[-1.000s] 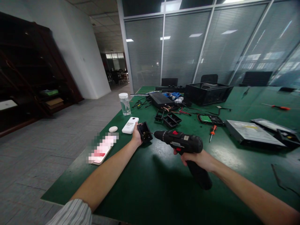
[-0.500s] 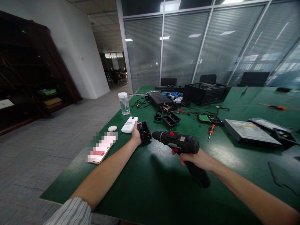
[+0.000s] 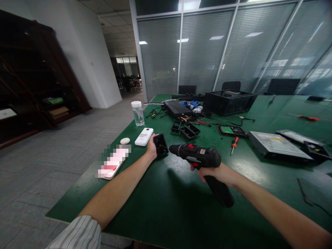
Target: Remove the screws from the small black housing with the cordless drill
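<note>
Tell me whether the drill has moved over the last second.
No. The drill keeps its place beside the orange screwdriver on the table, its tip at the black casing.

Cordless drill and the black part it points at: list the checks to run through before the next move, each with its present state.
1. Left hand grips the small black part, tilted up: ok.
2. Right hand wrapped round the cordless drill handle: ok.
3. Bit tip reaches into the part: ok.
4. Bit seated on a screw: cannot tell, too small.
5. White remote apart from the part: ok.
</note>
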A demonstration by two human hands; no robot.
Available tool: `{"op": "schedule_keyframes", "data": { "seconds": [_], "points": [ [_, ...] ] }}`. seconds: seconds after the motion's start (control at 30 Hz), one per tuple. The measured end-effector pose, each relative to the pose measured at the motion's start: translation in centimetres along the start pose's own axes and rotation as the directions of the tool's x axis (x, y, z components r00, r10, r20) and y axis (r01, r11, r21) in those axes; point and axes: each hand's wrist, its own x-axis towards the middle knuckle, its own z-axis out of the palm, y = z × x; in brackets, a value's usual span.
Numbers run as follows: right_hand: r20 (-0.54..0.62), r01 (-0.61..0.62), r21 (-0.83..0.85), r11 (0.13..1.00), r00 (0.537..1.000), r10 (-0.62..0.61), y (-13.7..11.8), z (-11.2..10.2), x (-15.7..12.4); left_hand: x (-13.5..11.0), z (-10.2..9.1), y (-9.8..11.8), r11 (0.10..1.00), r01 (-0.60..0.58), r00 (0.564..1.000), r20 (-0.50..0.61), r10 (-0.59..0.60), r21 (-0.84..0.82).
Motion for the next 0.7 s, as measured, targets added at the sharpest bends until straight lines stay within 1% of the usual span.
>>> {"op": "schedule_keyframes", "data": {
  "seconds": [0.1,0.23,0.33,0.43,0.57,0.7],
  "points": [
    [0.019,0.019,0.004,1.0,1.0,-0.019,0.15,0.04,-0.09,-0.23,0.16,0.16,1.0,0.018,1.0,0.008,-0.018,-0.003],
    [0.036,0.044,-0.021,0.999,0.998,-0.043,0.35,0.35,-0.11,-0.48,0.29,0.3,1.0,0.015,0.999,0.035,-0.015,0.002],
    [0.023,0.061,-0.024,0.998,0.998,-0.06,0.55,0.43,0.07,-0.52,0.29,0.29,1.0,0.015,0.999,0.05,-0.014,-0.005],
    [-0.002,0.071,0.014,0.997,0.998,-0.071,0.81,0.25,0.31,-0.46,0.27,0.25,1.0,0.004,0.999,0.032,-0.004,-0.006],
    [0.011,0.056,0.064,0.996,0.998,-0.057,0.89,-0.01,0.46,-0.4,0.27,0.18,1.0,0.0,1.0,0.009,0.0,-0.001],
    [0.008,0.052,0.069,0.996,0.999,-0.052,0.66,-0.1,0.45,-0.46,0.33,0.17,1.0,-0.004,1.0,0.002,0.004,-0.007]
  ]
}}
